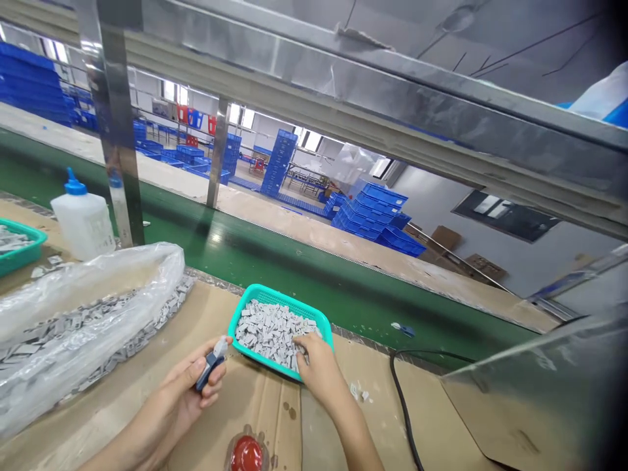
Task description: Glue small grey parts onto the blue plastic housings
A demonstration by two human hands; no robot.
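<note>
The left hand's fingers (212, 392) were clenched around a small dark-blue and grey part (210, 366), its pale tip sticking up past the thumb. The right hand's fingers (303, 345) lay curled among small grey parts (267, 333); whether they had pinched one, I cannot tell. Those parts filled a teal plastic basket (275, 294), which sat on the cardboard-covered desk (432, 405) just ahead of the right hand (318, 369), with the left hand (181, 399) beside it. To the left lay a clear plastic bag (88, 288) holding more grey pieces, and past it a second teal basket (19, 252) and a white squeeze bottle (81, 219) with a blue cap. A red object in clear wrapping (246, 454) lay nearest the camera, and a black cable (400, 399) ran across the desk. Beyond them stretched a green conveyor belt (275, 261), then stacks of blue crates (373, 212) across the room.
</note>
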